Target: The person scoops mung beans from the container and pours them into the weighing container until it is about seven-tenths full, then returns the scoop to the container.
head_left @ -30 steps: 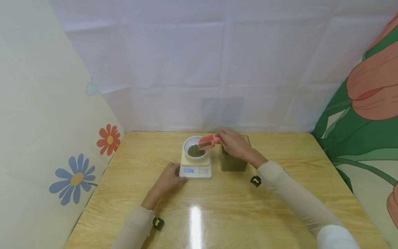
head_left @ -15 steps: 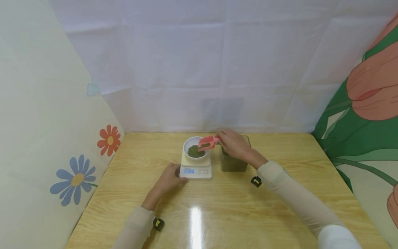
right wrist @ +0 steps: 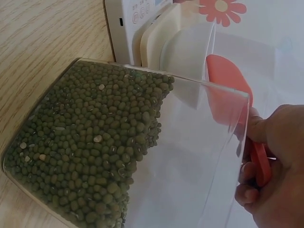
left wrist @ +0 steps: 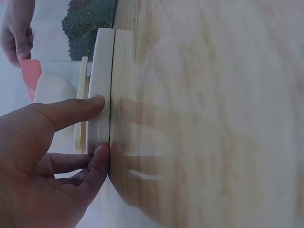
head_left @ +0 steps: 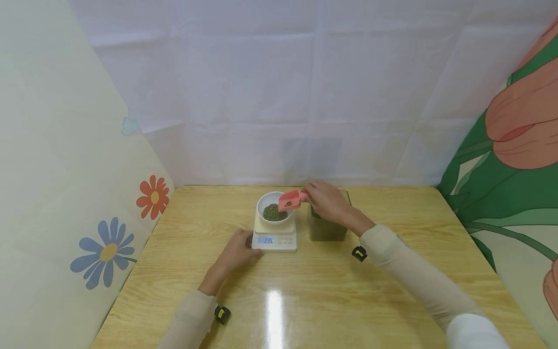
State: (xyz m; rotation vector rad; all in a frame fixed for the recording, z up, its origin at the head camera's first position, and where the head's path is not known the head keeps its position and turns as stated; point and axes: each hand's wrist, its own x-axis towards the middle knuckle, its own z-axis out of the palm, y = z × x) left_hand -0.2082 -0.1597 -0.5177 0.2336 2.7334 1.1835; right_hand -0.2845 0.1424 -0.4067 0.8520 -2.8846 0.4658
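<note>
A white kitchen scale [head_left: 284,241] stands on the table with a small white bowl [head_left: 263,201] on its cream platform. Green mung beans [head_left: 272,212] lie in the bowl. My left hand [head_left: 237,249] holds the scale's front left corner, thumb along the front edge and curled fingers at the side [left wrist: 97,164]. Over the bowl's right rim, my right hand [head_left: 328,201] grips a pink scoop [head_left: 287,199] by its handle; a few beans sit in the scoop. Below that hand is a clear container [head_left: 328,231], partly filled with mung beans [right wrist: 95,142].
The wooden table [head_left: 331,300] meets a white cloth backdrop [head_left: 244,97] at its far edge. Flower-printed panels stand left [head_left: 43,184] and right [head_left: 523,203]. The container is close to the scale's right side, its tall clear wall [right wrist: 190,156] between the right wrist camera and the bowl.
Fewer beans are in the scoop now, as they have slid into the bowl. The scoop stays over the bowl's right rim, and the left hand stays at the scale.
</note>
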